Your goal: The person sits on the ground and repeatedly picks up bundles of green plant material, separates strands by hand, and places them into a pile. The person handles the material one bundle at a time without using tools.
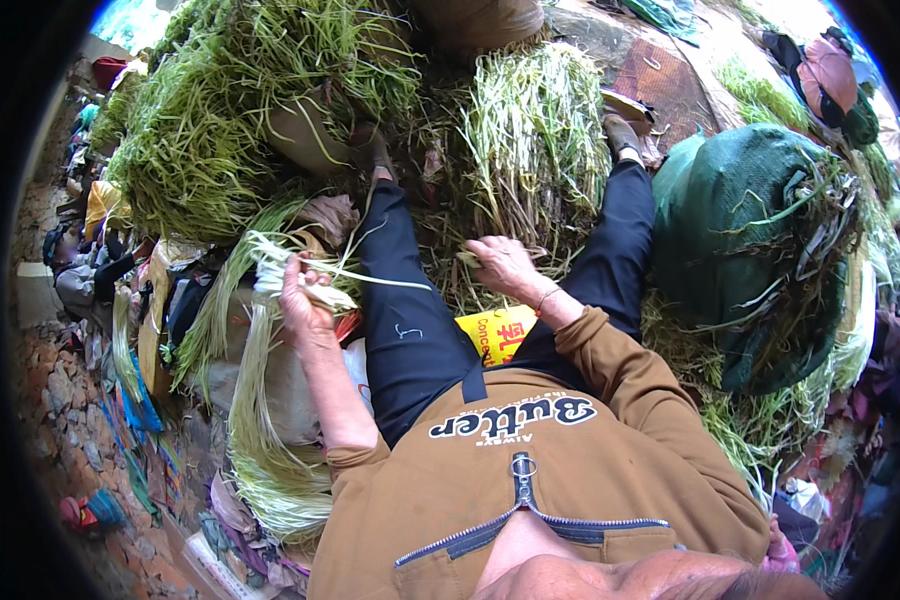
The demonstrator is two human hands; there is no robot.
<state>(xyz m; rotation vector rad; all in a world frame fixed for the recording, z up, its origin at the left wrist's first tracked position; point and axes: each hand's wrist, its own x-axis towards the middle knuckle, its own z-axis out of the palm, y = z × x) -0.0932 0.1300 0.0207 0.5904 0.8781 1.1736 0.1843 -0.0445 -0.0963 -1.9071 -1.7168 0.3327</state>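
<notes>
My left hand [305, 300] is shut on a bundle of long pale green plant stalks [266, 262], held beside my knee; a few loose stalks stick out across the dark trousers. Between my legs, my right hand [506, 266] has its fingers curled at the lower edge of an upright bundle of green stalks [540, 127]. A small pale piece shows at its fingertips; whether it is gripped cannot be made out. A long swath of pale stalks [270, 465] hangs and curves on the ground to the left.
A big heap of green stalks [195, 142] rises at the upper left. At the right stands a stuffed green woven sack [735, 225]. A yellow printed bag [499, 334] lies between my thighs. Another person [82, 277] sits at the far left, near broken bricks [67, 420].
</notes>
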